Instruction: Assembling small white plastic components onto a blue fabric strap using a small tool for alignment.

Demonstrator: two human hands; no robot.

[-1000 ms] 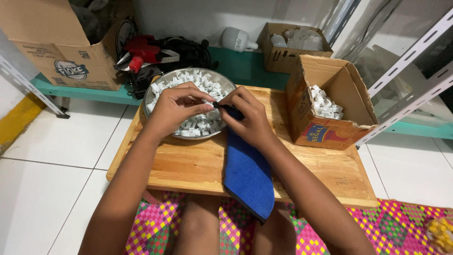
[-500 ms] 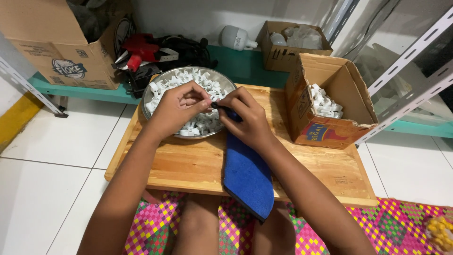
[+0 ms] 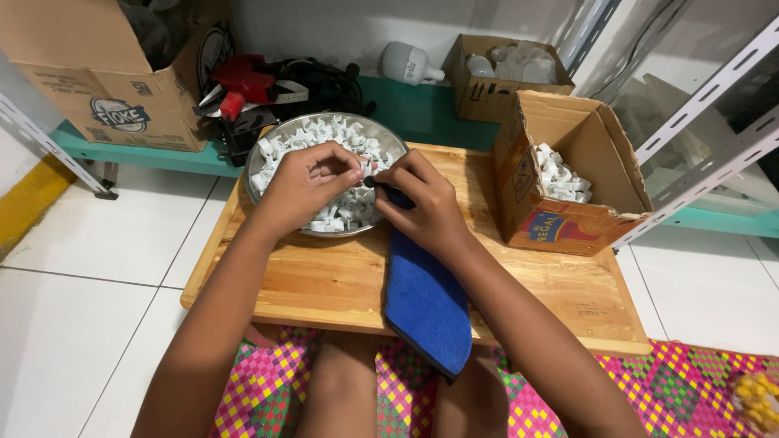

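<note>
Head view: a small white plastic clip (image 3: 355,173) sits pinched between both hands over a round metal bowl (image 3: 268,150) of clips; left hand (image 3: 302,188) grips it, right hand (image 3: 419,203) pinches a dark nail (image 3: 369,182). Blue cloth (image 3: 426,300) drapes off the wooden board (image 3: 341,284); cardboard box (image 3: 568,174) beside.

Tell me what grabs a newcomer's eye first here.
Both hands meet at the middle: the left hand and right hand pinch a small dark piece over the metal bowl heaped with white clips. A blue cloth strip hangs off the wooden board; at right, an open cardboard box holds more clips.
</note>
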